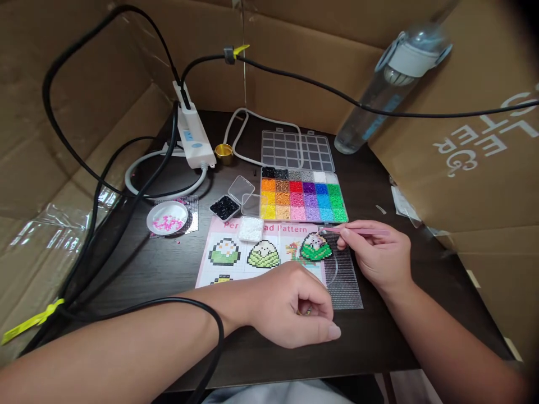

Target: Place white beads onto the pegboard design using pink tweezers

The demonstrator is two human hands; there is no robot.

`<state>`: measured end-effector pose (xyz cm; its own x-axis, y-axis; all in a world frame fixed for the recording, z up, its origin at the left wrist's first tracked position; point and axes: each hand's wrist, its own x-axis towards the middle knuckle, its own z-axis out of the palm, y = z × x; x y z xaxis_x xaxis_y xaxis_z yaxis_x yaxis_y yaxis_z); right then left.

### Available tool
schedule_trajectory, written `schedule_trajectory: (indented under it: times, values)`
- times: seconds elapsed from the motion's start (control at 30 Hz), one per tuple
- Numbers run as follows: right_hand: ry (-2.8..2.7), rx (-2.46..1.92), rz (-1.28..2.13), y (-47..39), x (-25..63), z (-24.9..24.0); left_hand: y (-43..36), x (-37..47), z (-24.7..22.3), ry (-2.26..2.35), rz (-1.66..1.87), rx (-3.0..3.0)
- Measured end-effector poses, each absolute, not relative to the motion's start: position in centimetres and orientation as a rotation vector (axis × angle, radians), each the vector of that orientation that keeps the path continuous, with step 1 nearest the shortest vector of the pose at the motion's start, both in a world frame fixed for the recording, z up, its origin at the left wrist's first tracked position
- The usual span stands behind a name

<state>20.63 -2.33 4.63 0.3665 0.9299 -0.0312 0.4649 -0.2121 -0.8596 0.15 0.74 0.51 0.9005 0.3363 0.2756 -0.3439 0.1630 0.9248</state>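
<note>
Just beyond our right hand (381, 255), pinched on pink tweezers (356, 230), the tip meets the bead figure (315, 247) on the clear pegboard (343, 275). Our left hand (290, 306) rests loosely curled nearby on the pattern sheet (252, 252).

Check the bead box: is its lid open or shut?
Open. The clear lid is flipped back flat behind the bead box, leaving the coloured compartments uncovered.

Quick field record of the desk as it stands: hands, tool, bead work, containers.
right hand: holds pink tweezers, tips at the bead design
left hand: curled on the pattern sheet
bead design: green and white, on the clear pegboard
bead box: open, sorted colours
small tubs: black beads, white beads
dish: pink beads
</note>
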Motion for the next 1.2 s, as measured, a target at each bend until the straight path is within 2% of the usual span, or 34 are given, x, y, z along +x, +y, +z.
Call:
schedule_trajectory:
  times: [1.2]
  values:
    - [-1.27, -1.88, 0.756, -2.27, 20.34, 4.86, 0.62, 0.08, 0.28, -0.004, 0.444, 1.319]
